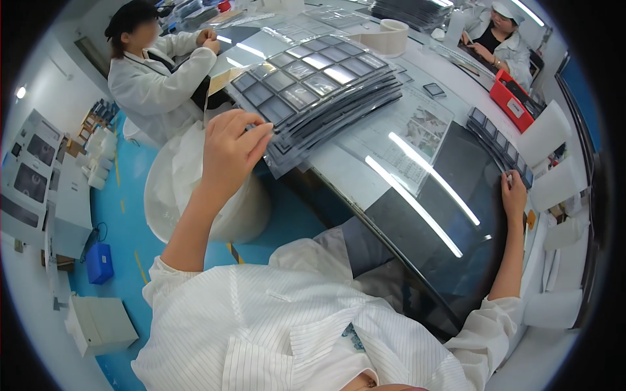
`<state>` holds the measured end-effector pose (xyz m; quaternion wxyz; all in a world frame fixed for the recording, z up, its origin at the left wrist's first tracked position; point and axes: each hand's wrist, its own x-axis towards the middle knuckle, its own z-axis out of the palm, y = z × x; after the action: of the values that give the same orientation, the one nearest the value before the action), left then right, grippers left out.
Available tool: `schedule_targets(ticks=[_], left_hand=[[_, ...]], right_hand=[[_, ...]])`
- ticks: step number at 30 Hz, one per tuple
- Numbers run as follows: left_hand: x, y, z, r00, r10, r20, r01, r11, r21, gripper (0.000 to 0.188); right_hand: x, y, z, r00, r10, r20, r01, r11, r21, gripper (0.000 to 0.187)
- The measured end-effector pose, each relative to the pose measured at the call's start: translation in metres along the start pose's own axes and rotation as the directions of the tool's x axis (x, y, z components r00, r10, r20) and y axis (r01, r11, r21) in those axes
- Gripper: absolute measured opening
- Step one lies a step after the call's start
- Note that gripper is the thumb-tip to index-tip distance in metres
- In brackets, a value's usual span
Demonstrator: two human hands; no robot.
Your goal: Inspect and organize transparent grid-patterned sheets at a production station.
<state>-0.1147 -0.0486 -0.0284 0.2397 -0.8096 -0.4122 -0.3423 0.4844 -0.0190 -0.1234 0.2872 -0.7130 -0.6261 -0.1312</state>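
A thick, slightly fanned stack of clear plastic trays (306, 78) with dark-rimmed square pockets stands on the table's left part. My left hand (231, 146) is at its near left corner. The thumb and fingers there are pinched together, and what lies between them is too small to make out. At the table's right side my right hand (514, 193) has its fingers closed on the near end of a narrow stack of dark-framed strips (497, 140). The undersides of those strips are hidden.
A glossy dark mat (450, 189) covers the near tabletop. Below my left arm stands a white bin (163, 186) with a liner. A red box (512, 101), a tape roll (394, 29) and a small dark frame (433, 90) sit farther back. Two co-workers sit across the table.
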Motion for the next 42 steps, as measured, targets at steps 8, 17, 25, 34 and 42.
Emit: schedule_targets(ticks=[8,17,25,34,42], left_hand=[[0.028,-0.011,0.014,0.965,-0.188,-0.180,0.140,0.958,-0.250,0.011],[0.073,-0.032,0.034,0.852,-0.504,-0.142,0.255,0.637,-0.728,0.009],[0.054,-0.026,0.021,0.893,-0.441,0.087,0.347,0.553,-0.758,0.011],[0.046,-0.019,0.025,0.915,-0.385,-0.122,0.215,0.719,-0.660,0.009],[0.024,-0.012,0.044,0.874,-0.286,-0.393,0.090,0.890,-0.447,0.031]], right_hand=[[0.006,-0.074,0.000,0.993,-0.076,-0.087,0.099,0.949,0.299,0.021],[0.060,-0.239,0.024,0.938,-0.245,0.246,-0.012,0.686,0.727,0.022],[0.064,-0.340,0.019,0.894,-0.412,0.174,0.012,0.411,0.912,0.019],[0.048,-0.429,0.013,0.773,-0.635,0.008,0.248,0.315,0.916,0.028],[0.045,-0.438,0.024,0.922,-0.383,0.067,0.042,0.269,0.962,0.018]])
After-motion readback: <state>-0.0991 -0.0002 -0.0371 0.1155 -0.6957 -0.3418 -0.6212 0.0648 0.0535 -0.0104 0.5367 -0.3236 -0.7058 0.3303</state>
